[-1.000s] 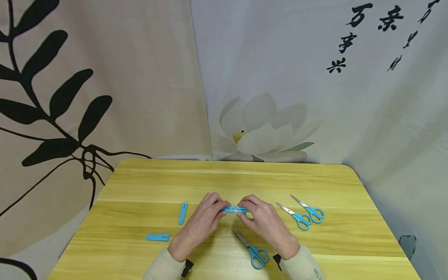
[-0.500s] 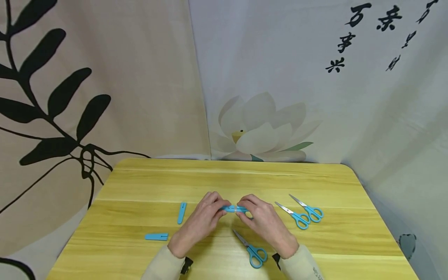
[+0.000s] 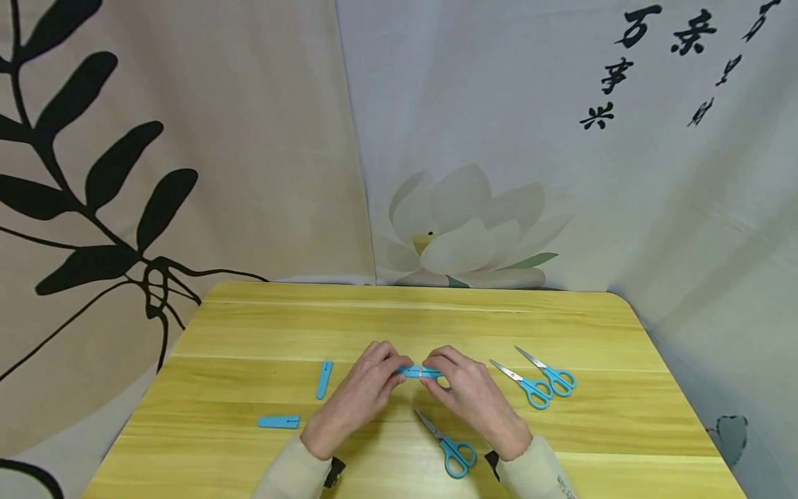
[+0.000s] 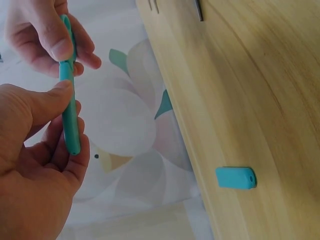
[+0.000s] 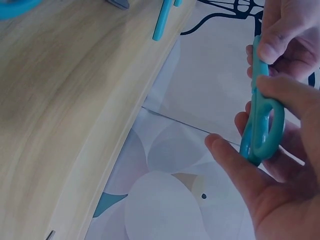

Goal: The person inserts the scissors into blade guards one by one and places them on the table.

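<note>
My left hand (image 3: 358, 391) pinches a blue scissor cover (image 4: 70, 122) between thumb and fingers. In my right hand (image 3: 476, 395), a pair of scissors (image 5: 259, 122) is held by its blue handles. The blades are hidden inside the cover, and its mouth sits up against the handles, with a thin pale line between them in the head view. Both hands hold them in line above the table. Below the right hand, another pair of scissors (image 3: 440, 435) lies on the tabletop with bare blades. To the left hand's left lie a blue cover (image 3: 324, 380) and a second cover (image 3: 278, 422).
On the right of the wooden table (image 3: 399, 319), two bare-bladed scissors lie side by side, the nearer pair (image 3: 528, 385) and the farther pair (image 3: 551, 374). A printed curtain (image 3: 280, 173) hangs behind the table's far edge.
My left hand has shifted slightly right with the cover, and the narrow gap to the scissor handles looks smaller. My right hand hardly moves. The things on the table stay put.
</note>
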Demonstrator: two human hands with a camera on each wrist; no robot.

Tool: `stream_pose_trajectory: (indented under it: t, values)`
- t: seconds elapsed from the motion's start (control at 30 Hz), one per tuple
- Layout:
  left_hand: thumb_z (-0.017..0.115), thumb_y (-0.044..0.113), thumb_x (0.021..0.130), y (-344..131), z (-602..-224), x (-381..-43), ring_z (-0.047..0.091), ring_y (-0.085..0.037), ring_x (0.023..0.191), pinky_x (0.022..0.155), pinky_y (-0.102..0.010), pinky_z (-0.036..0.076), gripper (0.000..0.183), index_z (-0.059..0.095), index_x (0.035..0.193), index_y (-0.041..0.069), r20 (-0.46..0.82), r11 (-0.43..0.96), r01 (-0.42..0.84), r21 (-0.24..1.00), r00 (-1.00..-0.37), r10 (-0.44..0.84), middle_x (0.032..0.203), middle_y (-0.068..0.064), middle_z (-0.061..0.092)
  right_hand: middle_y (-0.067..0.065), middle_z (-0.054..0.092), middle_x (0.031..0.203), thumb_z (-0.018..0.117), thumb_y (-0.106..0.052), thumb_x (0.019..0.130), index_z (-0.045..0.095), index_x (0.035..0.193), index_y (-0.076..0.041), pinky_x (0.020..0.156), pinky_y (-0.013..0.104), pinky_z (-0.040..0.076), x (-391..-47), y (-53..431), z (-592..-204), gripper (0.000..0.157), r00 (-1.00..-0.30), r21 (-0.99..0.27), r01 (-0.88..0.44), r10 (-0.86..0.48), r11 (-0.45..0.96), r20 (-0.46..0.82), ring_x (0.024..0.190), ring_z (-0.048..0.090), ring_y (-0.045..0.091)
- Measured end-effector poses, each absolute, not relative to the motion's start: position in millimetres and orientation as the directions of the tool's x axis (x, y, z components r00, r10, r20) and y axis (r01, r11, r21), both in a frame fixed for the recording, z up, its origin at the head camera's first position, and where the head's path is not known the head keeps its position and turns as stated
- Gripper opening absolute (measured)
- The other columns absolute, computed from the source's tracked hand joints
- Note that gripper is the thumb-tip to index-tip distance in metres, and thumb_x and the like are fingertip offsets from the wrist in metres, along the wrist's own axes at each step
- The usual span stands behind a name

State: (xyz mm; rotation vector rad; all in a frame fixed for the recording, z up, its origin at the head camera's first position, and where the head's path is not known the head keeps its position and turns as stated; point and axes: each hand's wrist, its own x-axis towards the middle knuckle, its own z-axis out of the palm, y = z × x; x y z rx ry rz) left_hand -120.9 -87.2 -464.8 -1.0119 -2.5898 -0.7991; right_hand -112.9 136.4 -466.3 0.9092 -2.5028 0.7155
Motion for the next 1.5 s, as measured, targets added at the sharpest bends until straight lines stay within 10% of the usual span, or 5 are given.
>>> stream_pose_trajectory:
  t: [1.5]
  values:
    - [0.078,0.009,0.093,-84,-476,-120,0.055,-0.014,0.091,0.079,-0.03,0.05,0.013,0.074,0.104,0.014,0.426,0.662,0.674,0.329,-0.731,0.532,0.102,0.004,0.062,0.0,0.068,0.107,0.088,-0.014,0.085,0.074,0.099,-0.01,0.078,0.03,0.06,-118,132,-480,0.02,-0.749,-0.357,-0.647,-0.474,0.674,0.462,0.092,0.069,0.013]
